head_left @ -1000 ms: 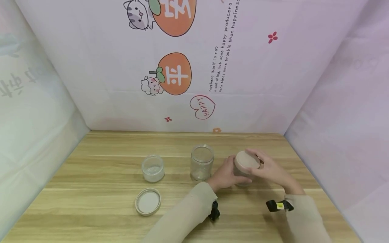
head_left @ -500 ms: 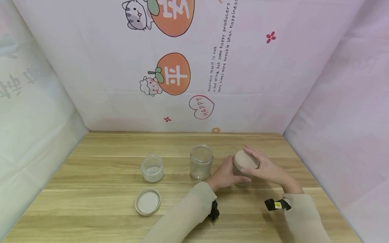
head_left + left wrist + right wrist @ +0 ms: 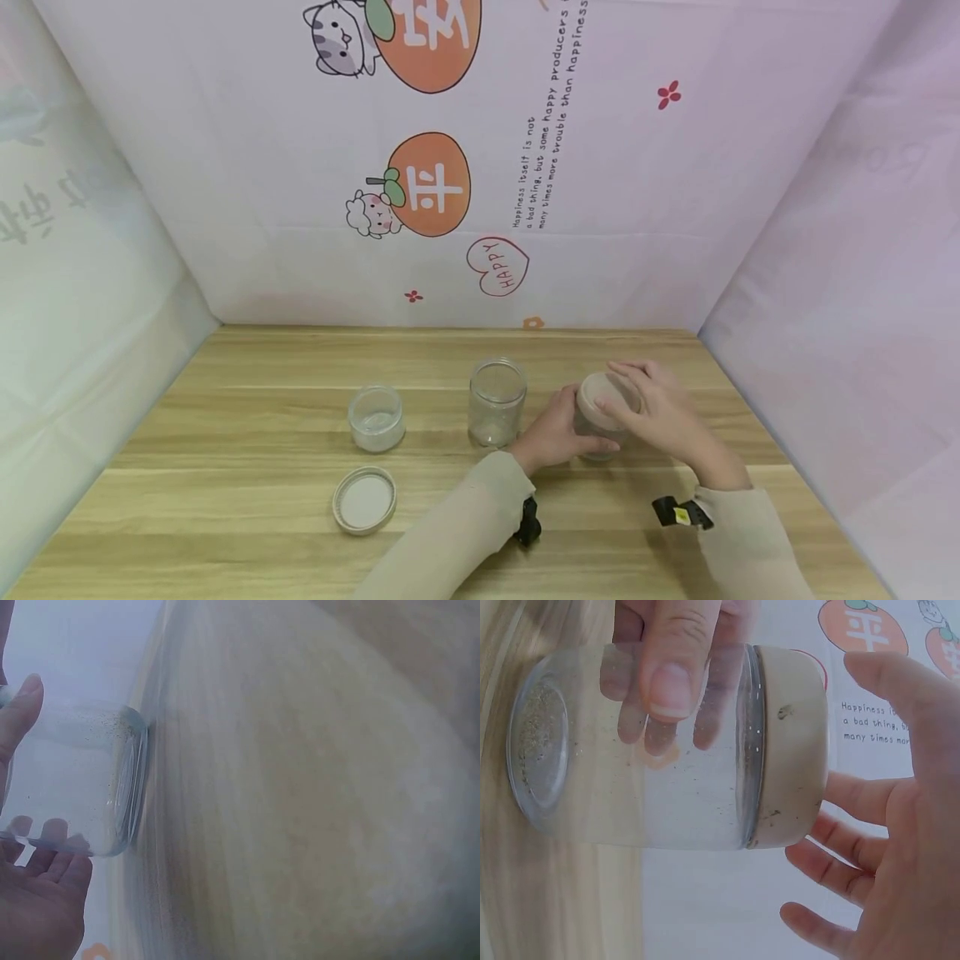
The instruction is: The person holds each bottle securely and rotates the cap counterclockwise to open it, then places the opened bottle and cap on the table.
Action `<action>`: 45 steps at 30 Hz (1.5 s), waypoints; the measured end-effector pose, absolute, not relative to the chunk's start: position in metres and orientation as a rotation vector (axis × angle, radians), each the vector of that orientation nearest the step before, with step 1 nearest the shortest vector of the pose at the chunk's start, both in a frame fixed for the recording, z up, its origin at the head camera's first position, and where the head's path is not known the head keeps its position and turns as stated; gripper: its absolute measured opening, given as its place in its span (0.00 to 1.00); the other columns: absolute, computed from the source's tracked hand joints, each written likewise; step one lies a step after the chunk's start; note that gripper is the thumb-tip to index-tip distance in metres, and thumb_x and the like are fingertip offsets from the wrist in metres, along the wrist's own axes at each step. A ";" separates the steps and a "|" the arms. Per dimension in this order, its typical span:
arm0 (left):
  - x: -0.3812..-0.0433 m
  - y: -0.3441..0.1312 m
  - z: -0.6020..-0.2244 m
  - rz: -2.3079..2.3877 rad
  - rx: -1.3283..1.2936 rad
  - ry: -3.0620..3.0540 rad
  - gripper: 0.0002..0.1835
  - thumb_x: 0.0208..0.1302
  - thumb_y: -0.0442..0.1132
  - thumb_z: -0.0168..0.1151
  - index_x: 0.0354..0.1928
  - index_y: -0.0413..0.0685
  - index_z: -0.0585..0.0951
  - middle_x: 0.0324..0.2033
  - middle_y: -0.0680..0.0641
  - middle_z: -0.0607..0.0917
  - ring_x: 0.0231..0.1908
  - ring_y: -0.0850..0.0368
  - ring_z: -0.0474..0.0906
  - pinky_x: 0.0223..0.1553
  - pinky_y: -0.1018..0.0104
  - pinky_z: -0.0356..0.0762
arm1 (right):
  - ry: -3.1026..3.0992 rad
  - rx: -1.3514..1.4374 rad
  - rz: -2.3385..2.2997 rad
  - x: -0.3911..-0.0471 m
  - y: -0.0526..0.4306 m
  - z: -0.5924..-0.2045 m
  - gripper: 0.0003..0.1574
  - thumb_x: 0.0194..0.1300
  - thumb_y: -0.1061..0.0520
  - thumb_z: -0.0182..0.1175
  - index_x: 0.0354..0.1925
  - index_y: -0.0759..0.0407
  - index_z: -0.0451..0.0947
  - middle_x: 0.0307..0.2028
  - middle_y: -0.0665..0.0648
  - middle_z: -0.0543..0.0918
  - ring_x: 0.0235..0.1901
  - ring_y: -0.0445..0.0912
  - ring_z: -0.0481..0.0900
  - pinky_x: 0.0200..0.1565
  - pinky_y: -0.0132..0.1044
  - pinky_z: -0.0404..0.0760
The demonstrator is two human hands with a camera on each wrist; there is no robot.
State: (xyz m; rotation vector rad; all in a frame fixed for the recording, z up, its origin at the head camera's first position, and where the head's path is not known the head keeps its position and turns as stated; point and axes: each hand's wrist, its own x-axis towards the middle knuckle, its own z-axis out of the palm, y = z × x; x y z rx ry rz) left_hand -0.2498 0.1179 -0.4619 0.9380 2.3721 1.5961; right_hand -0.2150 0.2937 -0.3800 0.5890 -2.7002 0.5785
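A clear jar (image 3: pixel 585 802) with a beige screw lid (image 3: pixel 791 750) stands upright on the right of the table. My left hand (image 3: pixel 555 429) grips the jar body, thumb on the near side and fingers behind, visible through the glass. My right hand (image 3: pixel 667 421) is spread around the lid (image 3: pixel 603 392). In the right wrist view its thumb is lifted off the lid, while other fingers lie close to the lid's far side; whether they touch is unclear. The left wrist view shows the jar's base and my left fingers around the glass.
A taller lidless glass jar (image 3: pixel 497 404) stands just left of my left hand. Farther left is a short lidless jar (image 3: pixel 377 421), with a loose round lid (image 3: pixel 365 500) lying in front of it. A printed cloth wall (image 3: pixel 600 275) rises behind the wooden table (image 3: pixel 225 492).
My right hand has loosened and shifted around the lid, its thumb moving off the edge. The left hand and the jar stay in place.
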 end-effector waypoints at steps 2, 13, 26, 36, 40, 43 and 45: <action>-0.250 0.118 -0.462 1.591 0.938 2.384 0.49 0.45 0.58 0.69 0.66 0.54 0.54 0.56 0.54 0.63 0.55 0.63 0.62 0.57 0.62 0.63 | -2.699 0.562 0.536 -0.214 0.293 -0.379 0.38 0.58 0.36 0.58 0.58 0.57 0.70 0.54 0.60 0.70 0.52 0.55 0.65 0.48 0.57 0.66; -0.249 0.118 -0.462 1.596 0.892 2.390 0.50 0.43 0.60 0.69 0.65 0.56 0.55 0.55 0.55 0.62 0.54 0.63 0.63 0.55 0.63 0.64 | -2.779 0.496 0.395 -0.210 0.291 -0.378 0.42 0.54 0.28 0.54 0.57 0.54 0.72 0.46 0.57 0.72 0.37 0.49 0.72 0.35 0.51 0.72; -0.246 0.117 -0.460 1.591 0.907 2.385 0.49 0.43 0.60 0.69 0.65 0.55 0.55 0.56 0.55 0.63 0.55 0.63 0.63 0.57 0.63 0.63 | -2.729 0.565 0.461 -0.210 0.291 -0.383 0.44 0.49 0.29 0.61 0.58 0.52 0.71 0.49 0.55 0.71 0.45 0.51 0.68 0.40 0.52 0.70; -0.245 0.115 -0.458 1.581 0.858 2.391 0.52 0.42 0.61 0.69 0.66 0.54 0.53 0.56 0.54 0.62 0.54 0.62 0.63 0.55 0.62 0.65 | -2.668 0.660 0.557 -0.215 0.289 -0.387 0.42 0.50 0.35 0.64 0.59 0.51 0.70 0.53 0.53 0.71 0.50 0.52 0.66 0.41 0.51 0.71; -0.245 0.115 -0.459 1.584 0.874 2.392 0.52 0.42 0.61 0.69 0.66 0.54 0.54 0.56 0.54 0.62 0.55 0.62 0.63 0.55 0.62 0.65 | -2.656 0.705 0.600 -0.216 0.289 -0.387 0.41 0.51 0.38 0.65 0.59 0.53 0.69 0.54 0.55 0.70 0.51 0.53 0.66 0.40 0.51 0.72; -0.245 0.114 -0.459 1.583 0.883 2.391 0.51 0.43 0.61 0.69 0.66 0.53 0.54 0.57 0.53 0.62 0.56 0.61 0.62 0.57 0.62 0.63 | -2.651 0.759 0.662 -0.217 0.290 -0.387 0.41 0.51 0.44 0.67 0.61 0.53 0.67 0.56 0.56 0.69 0.50 0.53 0.67 0.40 0.50 0.74; -0.244 0.114 -0.458 1.580 0.877 2.384 0.51 0.43 0.61 0.69 0.66 0.53 0.54 0.58 0.53 0.62 0.57 0.61 0.61 0.58 0.60 0.62 | -2.654 0.805 0.709 -0.217 0.290 -0.388 0.42 0.50 0.51 0.68 0.63 0.53 0.65 0.58 0.56 0.67 0.51 0.53 0.67 0.41 0.50 0.74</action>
